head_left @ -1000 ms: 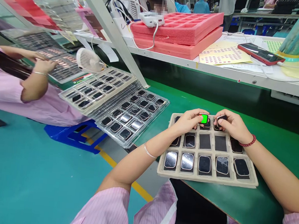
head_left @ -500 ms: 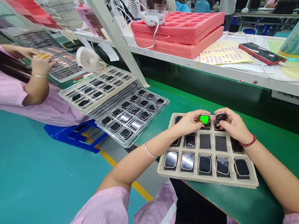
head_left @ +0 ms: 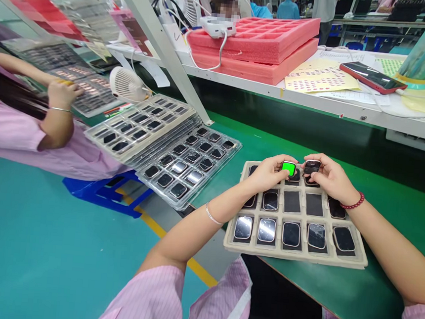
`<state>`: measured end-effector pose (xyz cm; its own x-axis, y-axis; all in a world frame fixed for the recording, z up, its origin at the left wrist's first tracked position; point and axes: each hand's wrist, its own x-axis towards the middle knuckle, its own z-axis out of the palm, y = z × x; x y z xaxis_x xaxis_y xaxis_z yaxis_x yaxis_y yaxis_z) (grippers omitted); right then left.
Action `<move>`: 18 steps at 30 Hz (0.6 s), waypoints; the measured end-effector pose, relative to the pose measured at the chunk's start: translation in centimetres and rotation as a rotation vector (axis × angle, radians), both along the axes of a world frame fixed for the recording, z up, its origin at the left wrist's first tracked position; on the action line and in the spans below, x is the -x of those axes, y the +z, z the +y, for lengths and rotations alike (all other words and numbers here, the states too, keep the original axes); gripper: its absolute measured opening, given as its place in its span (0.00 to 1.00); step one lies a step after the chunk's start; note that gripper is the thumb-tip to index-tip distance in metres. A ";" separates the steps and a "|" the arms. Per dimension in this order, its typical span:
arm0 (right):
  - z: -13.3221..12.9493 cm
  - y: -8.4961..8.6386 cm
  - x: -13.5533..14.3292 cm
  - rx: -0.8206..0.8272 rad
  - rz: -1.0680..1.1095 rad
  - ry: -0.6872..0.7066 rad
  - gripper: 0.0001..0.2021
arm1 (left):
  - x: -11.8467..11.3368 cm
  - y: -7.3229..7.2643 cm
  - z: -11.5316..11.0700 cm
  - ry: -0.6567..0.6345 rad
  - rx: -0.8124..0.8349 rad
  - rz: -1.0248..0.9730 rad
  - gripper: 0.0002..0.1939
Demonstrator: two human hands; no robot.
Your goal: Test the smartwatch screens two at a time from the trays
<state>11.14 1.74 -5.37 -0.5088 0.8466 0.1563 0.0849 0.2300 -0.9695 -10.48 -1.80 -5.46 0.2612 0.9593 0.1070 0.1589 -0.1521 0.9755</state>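
Note:
Between thumb and fingers my left hand (head_left: 271,172) grips a smartwatch with a lit green screen (head_left: 288,169). My right hand (head_left: 330,178) pinches a second smartwatch (head_left: 312,167), whose screen is dark. Both watches are held side by side, a short gap apart, above the back row of a beige tray (head_left: 297,256). Strapless watch bodies such as a dark watch (head_left: 291,234) lie face up in the tray's pockets. Two middle-row pockets, among them a bare dark pocket (head_left: 292,202), hold no watch. My hands and forearms hide parts of the back row.
Left of my tray are clear plastic trays (head_left: 181,174) of watches and another beige tray (head_left: 141,123). A co-worker's arm (head_left: 58,116) is farther left. A slanted post (head_left: 163,46) meets the bench; the shelf above bears red foam (head_left: 252,49) and a phone (head_left: 372,76).
The green-screened watch in my left hand has shifted slightly left, with the thumb now over its screen. The right-hand watch tilts a little differently. The co-worker's arm has moved slightly.

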 end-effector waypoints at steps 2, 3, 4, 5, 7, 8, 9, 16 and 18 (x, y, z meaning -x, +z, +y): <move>0.0 0.0 0.0 -0.011 0.013 0.007 0.21 | 0.0 0.2 -0.1 0.023 -0.024 0.023 0.22; -0.1 0.0 0.1 -0.016 0.016 0.011 0.21 | 0.0 0.2 -0.1 0.033 -0.036 0.039 0.23; -0.1 0.0 0.1 -0.019 0.012 0.012 0.20 | 0.0 0.3 -0.1 0.044 -0.045 0.049 0.22; -0.1 0.1 0.1 -0.023 0.000 0.012 0.20 | 0.0 0.3 -0.1 0.053 -0.048 0.051 0.20; -0.1 0.0 0.0 -0.027 -0.030 0.008 0.19 | 0.0 0.3 -0.1 0.071 -0.046 0.042 0.16; -0.1 0.0 0.0 -0.026 -0.039 0.007 0.19 | 0.0 0.3 -0.1 0.080 -0.046 0.042 0.15; -0.2 0.0 0.0 -0.022 -0.040 0.007 0.19 | 0.0 0.3 -0.1 0.084 -0.048 0.048 0.15; -0.1 -0.1 0.0 -0.006 -0.019 0.026 0.24 | 0.0 0.1 0.0 0.038 -0.002 0.013 0.30; -0.1 -0.1 0.1 -0.013 -0.009 0.031 0.25 | 0.0 0.1 0.0 0.028 0.028 -0.036 0.32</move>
